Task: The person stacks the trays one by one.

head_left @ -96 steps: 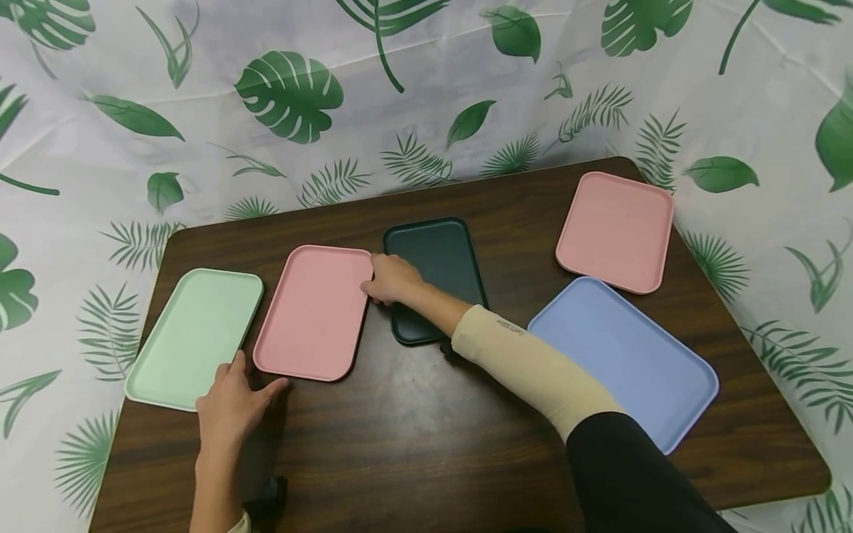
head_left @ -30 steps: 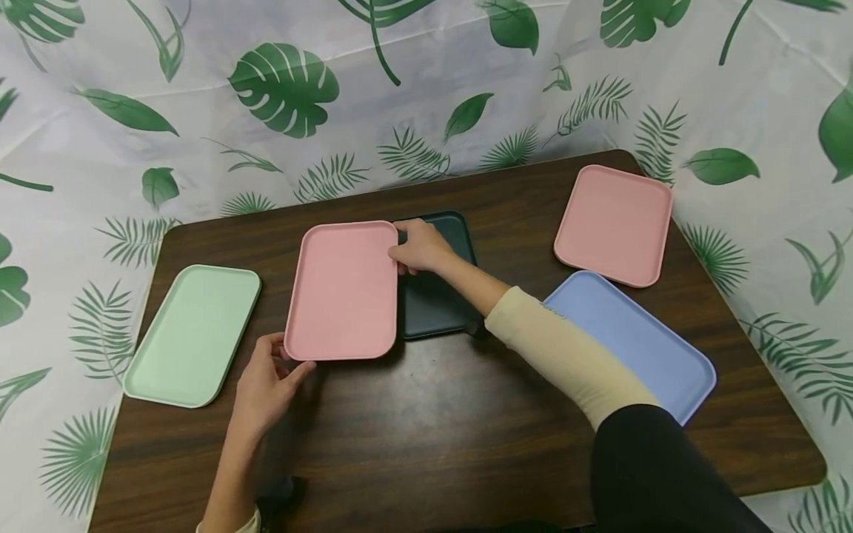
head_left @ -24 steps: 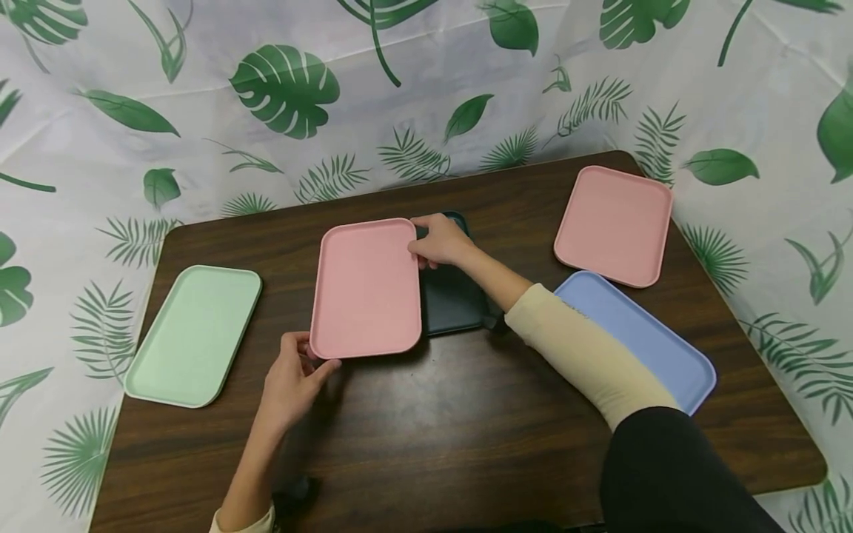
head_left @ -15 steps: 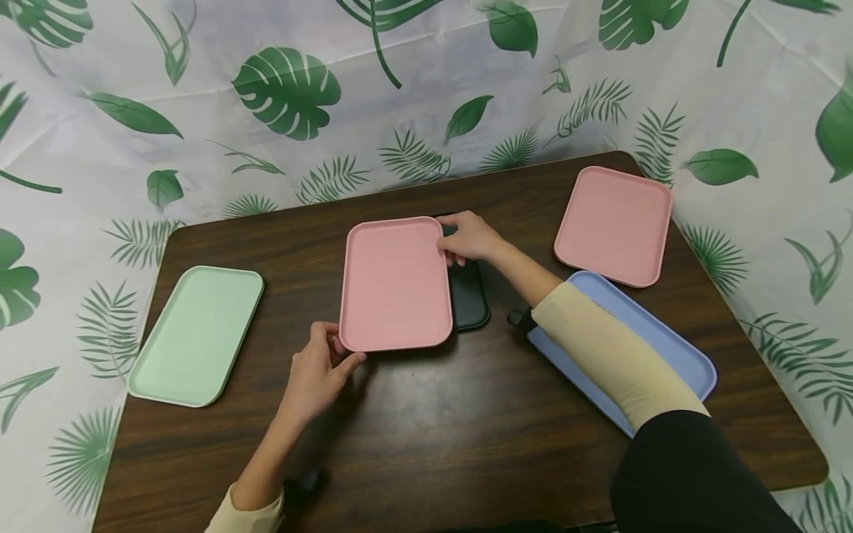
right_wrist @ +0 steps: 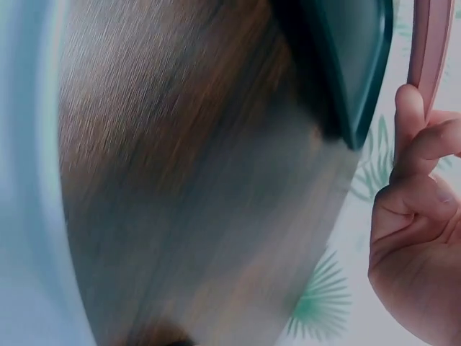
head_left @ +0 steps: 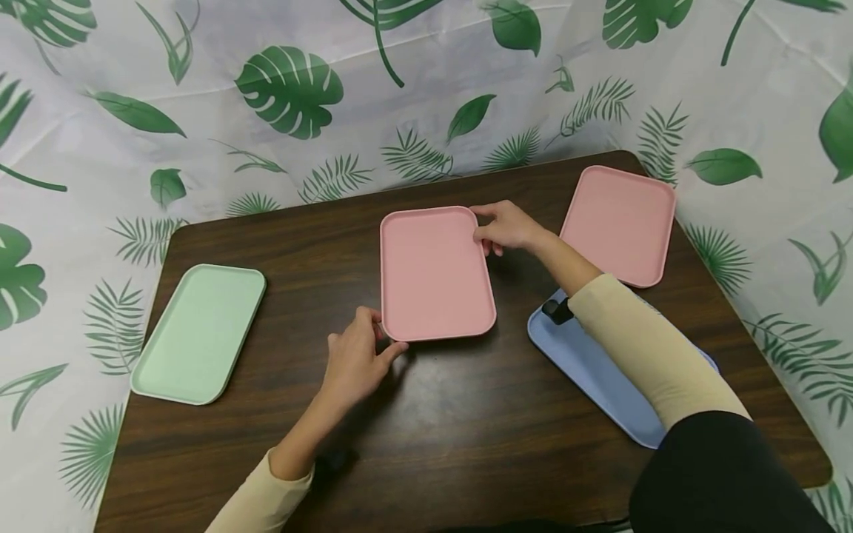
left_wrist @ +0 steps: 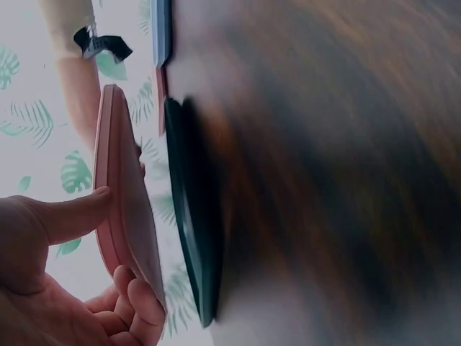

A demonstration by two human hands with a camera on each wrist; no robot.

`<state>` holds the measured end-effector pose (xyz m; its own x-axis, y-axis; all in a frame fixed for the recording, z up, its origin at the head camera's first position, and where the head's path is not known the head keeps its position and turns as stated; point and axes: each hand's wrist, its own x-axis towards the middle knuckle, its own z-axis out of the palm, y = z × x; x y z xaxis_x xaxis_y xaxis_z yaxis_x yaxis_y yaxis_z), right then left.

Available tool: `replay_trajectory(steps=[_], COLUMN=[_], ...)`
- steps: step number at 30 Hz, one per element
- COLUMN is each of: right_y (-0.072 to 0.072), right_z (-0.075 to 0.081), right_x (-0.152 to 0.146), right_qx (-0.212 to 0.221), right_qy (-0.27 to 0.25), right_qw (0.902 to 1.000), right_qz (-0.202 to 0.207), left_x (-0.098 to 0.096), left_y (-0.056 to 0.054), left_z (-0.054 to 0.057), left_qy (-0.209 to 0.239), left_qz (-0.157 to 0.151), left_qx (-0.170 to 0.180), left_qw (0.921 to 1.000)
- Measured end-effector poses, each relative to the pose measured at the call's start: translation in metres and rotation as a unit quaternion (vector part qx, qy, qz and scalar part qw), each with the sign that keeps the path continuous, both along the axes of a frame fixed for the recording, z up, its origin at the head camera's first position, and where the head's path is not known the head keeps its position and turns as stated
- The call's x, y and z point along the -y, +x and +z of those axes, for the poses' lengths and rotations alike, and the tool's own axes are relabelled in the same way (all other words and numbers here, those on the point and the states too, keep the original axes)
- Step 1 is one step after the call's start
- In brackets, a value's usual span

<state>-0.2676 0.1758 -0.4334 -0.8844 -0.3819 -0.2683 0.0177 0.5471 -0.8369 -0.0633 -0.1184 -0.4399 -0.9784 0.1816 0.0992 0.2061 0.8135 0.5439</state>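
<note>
Both hands hold a pink tray (head_left: 437, 274) level above the table. My left hand (head_left: 356, 363) pinches its near left corner; in the left wrist view the thumb lies on the rim with the fingers curled beneath. At the far right corner, my right hand (head_left: 509, 226) pinches the edge. A dark green tray (left_wrist: 193, 216) lies on the table under the pink one, with a gap between them in the left wrist view. From the head view the pink tray hides it. In the right wrist view the dark tray (right_wrist: 353, 65) shows beside the pink rim (right_wrist: 430, 50).
A light green tray (head_left: 200, 333) lies at the left of the brown wooden table (head_left: 466, 459). A second pink tray (head_left: 623, 222) sits at the back right. The blue tray (head_left: 593, 370) lies partly under the right forearm. Leaf-patterned cloth (head_left: 413, 111) hangs behind.
The right hand first held the pink tray's edge alone; the left then moved from near the light green tray to grip its corner. Both carried it right until it covered the dark green tray.
</note>
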Motion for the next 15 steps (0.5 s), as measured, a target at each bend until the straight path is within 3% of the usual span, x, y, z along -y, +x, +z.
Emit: replay_trajectory(steps=[7,15], right_y=[-0.006,-0.012], right_z=[0.0,-0.005], right_x=[-0.012,-0.009], right_qx=[-0.01,-0.001], right_qy=[0.009,0.009], right_qw=[0.9999,0.9999], right_qz=[-0.004,0.007], left_x=[-0.017,-0.02], left_y=[-0.007,-0.011], left_z=[-0.009,-0.016], left_qy=[-0.027,-0.073], left_qz=[-0.001,0.001], left_qx=[0.006,0.021], left_qw=[0.9996,0.9971])
